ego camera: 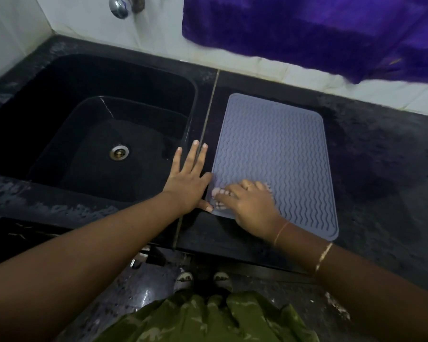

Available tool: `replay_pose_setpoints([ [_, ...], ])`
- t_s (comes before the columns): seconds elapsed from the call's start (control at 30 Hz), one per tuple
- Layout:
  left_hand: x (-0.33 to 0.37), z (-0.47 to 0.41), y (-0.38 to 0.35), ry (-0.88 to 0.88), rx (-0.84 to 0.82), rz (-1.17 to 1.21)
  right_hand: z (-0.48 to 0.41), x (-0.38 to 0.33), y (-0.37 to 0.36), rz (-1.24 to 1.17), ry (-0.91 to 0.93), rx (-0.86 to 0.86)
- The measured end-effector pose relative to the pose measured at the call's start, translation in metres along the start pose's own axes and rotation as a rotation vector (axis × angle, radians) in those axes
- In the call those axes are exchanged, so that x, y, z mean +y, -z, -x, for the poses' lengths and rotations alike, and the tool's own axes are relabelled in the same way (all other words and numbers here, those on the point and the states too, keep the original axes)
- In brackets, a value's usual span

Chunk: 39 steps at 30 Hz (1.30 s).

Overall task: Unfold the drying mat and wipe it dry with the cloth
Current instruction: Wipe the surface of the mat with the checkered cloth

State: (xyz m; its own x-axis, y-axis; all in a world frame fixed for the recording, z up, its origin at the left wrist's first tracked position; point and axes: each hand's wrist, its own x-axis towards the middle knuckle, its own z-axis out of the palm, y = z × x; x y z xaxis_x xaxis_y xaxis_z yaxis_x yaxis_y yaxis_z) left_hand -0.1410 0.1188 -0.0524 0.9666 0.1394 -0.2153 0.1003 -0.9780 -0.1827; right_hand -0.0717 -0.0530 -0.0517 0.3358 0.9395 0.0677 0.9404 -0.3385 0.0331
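Both forearms reach from the bottom edge toward a dark counter (371, 169), where the grey mat (277, 154) lies unfolded and flat, just right of the black sink (89, 134). Left hand (189, 178) rests open, fingers spread, on the strip between sink and mat, thumb touching the mat's near left corner. Right hand (248, 206) presses on that corner, fingers curled over something pale and blurred; whether this is the cloth I cannot tell.
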Motion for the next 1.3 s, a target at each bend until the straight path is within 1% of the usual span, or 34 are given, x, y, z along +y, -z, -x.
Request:
replay_pose_setpoints([
  [0.03,0.001,-0.001,0.000,0.009,-0.008,-0.005,-0.006,0.005,0.001,0.018,-0.040,-0.032],
  [0.07,0.000,-0.002,-0.001,0.012,-0.016,-0.011,-0.015,0.007,0.001,0.021,-0.129,-0.055],
  [0.13,-0.002,-0.003,-0.003,0.012,-0.039,0.007,-0.028,-0.006,0.000,-0.012,-0.287,-0.043],
  [0.17,-0.004,-0.004,-0.004,0.013,-0.055,0.028,-0.027,-0.015,-0.001,-0.025,-0.320,-0.031],
  [0.2,-0.006,-0.005,-0.005,0.011,-0.070,0.044,-0.022,-0.024,-0.004,-0.031,-0.297,-0.008],
  [0.3,-0.007,-0.008,-0.003,0.002,-0.102,0.049,0.008,-0.025,-0.007,-0.021,-0.100,0.066],
  [0.37,-0.006,-0.009,-0.001,0.004,-0.123,0.042,0.009,-0.006,-0.003,0.035,-0.043,0.030],
  [0.4,-0.005,-0.009,0.000,0.005,-0.133,0.043,0.004,0.001,0.000,0.056,-0.071,-0.015],
  [0.43,-0.005,-0.009,0.001,0.010,-0.140,0.050,-0.006,0.007,-0.001,0.059,-0.144,-0.042],
  [0.5,-0.005,-0.008,0.002,0.018,-0.148,0.072,-0.024,0.004,-0.002,0.024,-0.298,-0.048],
  [0.53,-0.005,-0.008,0.002,0.018,-0.149,0.081,-0.027,-0.004,-0.002,0.004,-0.335,-0.035],
  [0.57,-0.005,-0.007,0.002,0.017,-0.145,0.090,-0.026,-0.013,-0.003,-0.008,-0.333,-0.034],
  [0.67,-0.007,-0.007,-0.001,0.020,-0.138,0.107,0.003,-0.028,-0.002,-0.035,-0.149,0.006],
  [0.73,-0.008,-0.007,-0.001,0.023,-0.148,0.110,0.018,-0.017,-0.003,-0.005,-0.045,0.045],
  [0.77,-0.007,-0.007,-0.001,0.024,-0.154,0.114,0.017,-0.007,-0.002,0.024,-0.017,0.030],
  [0.8,-0.007,-0.007,-0.002,0.027,-0.157,0.118,0.012,0.000,-0.001,0.048,-0.024,-0.012],
  [0.83,-0.007,-0.007,-0.002,0.035,-0.158,0.121,0.003,0.005,0.001,0.064,-0.079,-0.047],
  [0.87,-0.006,-0.007,-0.003,0.047,-0.155,0.119,-0.008,0.007,0.001,0.062,-0.173,-0.069],
  [0.93,-0.005,-0.007,-0.004,0.079,-0.150,0.104,-0.024,-0.003,0.001,0.020,-0.321,-0.050],
  [0.97,-0.005,-0.007,-0.004,0.094,-0.151,0.096,-0.025,-0.013,0.000,0.004,-0.342,-0.045],
  [1.0,-0.005,-0.007,-0.004,0.105,-0.155,0.086,-0.020,-0.023,-0.001,0.010,-0.303,-0.040],
  [1.07,-0.005,-0.008,-0.002,0.107,-0.168,0.055,-0.002,-0.033,-0.001,0.027,-0.166,0.001],
  [1.13,-0.004,-0.009,0.001,0.095,-0.184,0.024,0.013,-0.023,0.000,0.021,-0.053,0.048],
  [1.17,-0.003,-0.010,0.003,0.088,-0.189,0.012,0.014,-0.011,0.000,0.040,-0.009,0.037],
  [1.2,-0.002,-0.010,0.006,0.077,-0.190,0.002,0.011,0.001,0.001,0.063,0.010,-0.012],
  [1.23,-0.001,-0.012,0.008,0.061,-0.188,-0.005,0.005,0.014,0.001,0.093,-0.009,-0.058],
  [1.3,0.000,-0.015,0.012,0.006,-0.189,-0.005,-0.018,0.034,0.001,0.117,-0.153,-0.083],
])
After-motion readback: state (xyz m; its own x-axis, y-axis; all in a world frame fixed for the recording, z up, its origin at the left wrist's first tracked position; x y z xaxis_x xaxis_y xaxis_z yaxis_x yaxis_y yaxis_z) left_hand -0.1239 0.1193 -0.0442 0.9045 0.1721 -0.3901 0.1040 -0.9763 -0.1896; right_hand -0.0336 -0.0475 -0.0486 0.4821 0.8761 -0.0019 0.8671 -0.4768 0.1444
